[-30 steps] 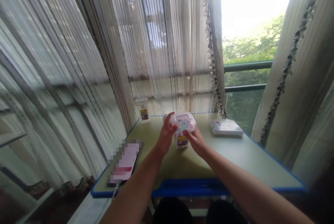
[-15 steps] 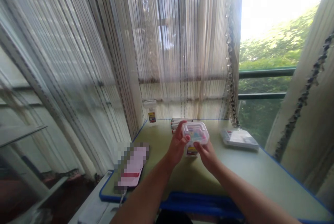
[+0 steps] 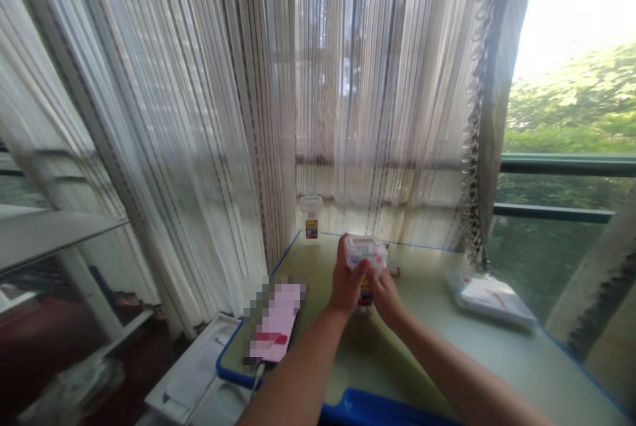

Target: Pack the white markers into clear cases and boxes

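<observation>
A clear plastic container [image 3: 366,250] with a lid, a yellow and red label and coloured bits inside is held between both hands above the table. My left hand [image 3: 346,283] is closed around its left side, the thumb bent toward the front. On its right side my right hand [image 3: 385,290] grips it, with the thumb near the left one. The lower part of the container is partly hidden by the fingers. Behind the right hand, several markers [image 3: 394,271] lie on the table, mostly covered from sight.
A similar clear container [image 3: 311,219] stands at the table's far left corner. A flat clear case [image 3: 491,299] lies on the right. At the left edge rests a pixelated phone [image 3: 278,320] with a cable. Curtains [image 3: 199,114] hang behind the blue-edged table [image 3: 412,346].
The camera view has turned left, so the table and its things appear farther right. Both hands still hold the container, and their thumbs are now closer together at its front.
</observation>
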A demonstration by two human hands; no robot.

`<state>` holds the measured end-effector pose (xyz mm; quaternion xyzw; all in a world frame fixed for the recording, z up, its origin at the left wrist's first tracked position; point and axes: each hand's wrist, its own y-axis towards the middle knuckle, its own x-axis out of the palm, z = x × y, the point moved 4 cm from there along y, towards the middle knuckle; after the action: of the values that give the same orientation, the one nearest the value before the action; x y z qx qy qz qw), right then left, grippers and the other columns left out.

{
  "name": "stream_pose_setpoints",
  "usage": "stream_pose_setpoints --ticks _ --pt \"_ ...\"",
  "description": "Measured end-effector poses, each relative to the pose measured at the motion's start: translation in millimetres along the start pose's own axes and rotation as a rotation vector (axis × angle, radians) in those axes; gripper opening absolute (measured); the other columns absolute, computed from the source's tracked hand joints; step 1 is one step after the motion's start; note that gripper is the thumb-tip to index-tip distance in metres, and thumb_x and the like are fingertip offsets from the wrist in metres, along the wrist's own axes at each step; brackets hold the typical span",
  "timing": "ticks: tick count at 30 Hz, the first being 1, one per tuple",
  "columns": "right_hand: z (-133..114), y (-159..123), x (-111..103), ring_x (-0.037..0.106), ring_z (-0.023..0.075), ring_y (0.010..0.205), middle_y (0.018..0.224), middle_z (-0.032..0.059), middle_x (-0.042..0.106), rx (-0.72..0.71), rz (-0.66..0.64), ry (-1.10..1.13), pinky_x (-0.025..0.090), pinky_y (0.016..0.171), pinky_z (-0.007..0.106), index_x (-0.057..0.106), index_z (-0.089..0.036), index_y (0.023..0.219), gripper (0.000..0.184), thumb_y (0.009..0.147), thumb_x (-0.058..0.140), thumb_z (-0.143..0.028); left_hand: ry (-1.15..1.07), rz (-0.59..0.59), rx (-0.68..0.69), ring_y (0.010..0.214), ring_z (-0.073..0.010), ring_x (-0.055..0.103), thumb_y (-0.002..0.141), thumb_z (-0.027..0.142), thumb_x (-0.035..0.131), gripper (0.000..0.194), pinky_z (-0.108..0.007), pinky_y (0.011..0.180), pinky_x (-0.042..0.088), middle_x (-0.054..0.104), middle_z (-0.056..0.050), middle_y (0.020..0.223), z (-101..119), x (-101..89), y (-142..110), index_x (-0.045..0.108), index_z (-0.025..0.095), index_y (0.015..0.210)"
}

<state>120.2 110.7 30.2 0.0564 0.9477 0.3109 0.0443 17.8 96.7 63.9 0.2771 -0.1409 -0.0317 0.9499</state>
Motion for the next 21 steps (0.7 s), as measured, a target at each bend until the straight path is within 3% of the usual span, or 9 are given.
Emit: stream_pose_setpoints --ticks 5,10,14,18,21 --pt "16 22 12 0.052 0.0283 0.113 0.119 0.014 0.059 -0.065 -0.096 -0.105 0.039 0.098 0.045 0.052 -0.017 0.121 0.058 0.084 0.04 -0.059 0.022 -0.041 -0.081 0.106 -0.0206 0.057 0.075 0.046 0.065 0.079 -0.036 0.096 0.042 0.058 -0.008 0.119 -5 -19.8 21 0.022 0.023 0.138" --pt "24 42 18 0.057 0.0294 0.107 0.117 0.0147 0.06 0.01 -0.221 -0.24 0.044 0.091 0.046 0.05 -0.019 0.121 0.058 0.085 0.036 -0.062 0.038 -0.141 -0.207 0.102 -0.0203 0.059 0.069 0.039 0.072 0.082 -0.037 0.095 0.042 0.06 -0.009 0.114 -6 -37.5 45 0.025 0.023 0.135" --pt "25 54 34 0.059 0.0299 0.105 0.116 0.0152 0.062 0.041 -0.306 -0.282 0.047 0.086 0.044 0.048 -0.018 0.123 0.059 0.085 0.037 -0.061 0.028 -0.183 -0.255 0.097 -0.0184 0.06 0.065 0.035 0.076 0.081 -0.037 0.093 0.043 0.061 -0.007 0.108 0 -57.9 63 0.031 0.023 0.131" --pt "33 65 52 0.062 0.0305 0.099 0.109 0.0158 0.064 0.095 -0.32 -0.317 0.048 0.08 0.044 0.048 -0.018 0.122 0.058 0.084 0.041 -0.06 0.127 -0.199 -0.355 0.094 -0.0181 0.06 0.065 0.036 0.076 0.079 -0.038 0.09 0.044 0.063 -0.006 0.104 8 -76.2 74 0.033 0.024 0.131" --pt "36 68 63 0.061 0.0318 0.098 0.107 0.016 0.064 0.057 -0.301 -0.299 0.047 0.079 0.047 0.047 -0.017 0.122 0.059 0.084 0.04 -0.061 0.232 -0.192 -0.471 0.092 -0.0185 0.06 0.066 0.033 0.075 0.07 -0.039 0.086 0.045 0.064 -0.005 0.103 5 -85.1 77 0.04 0.026 0.125"
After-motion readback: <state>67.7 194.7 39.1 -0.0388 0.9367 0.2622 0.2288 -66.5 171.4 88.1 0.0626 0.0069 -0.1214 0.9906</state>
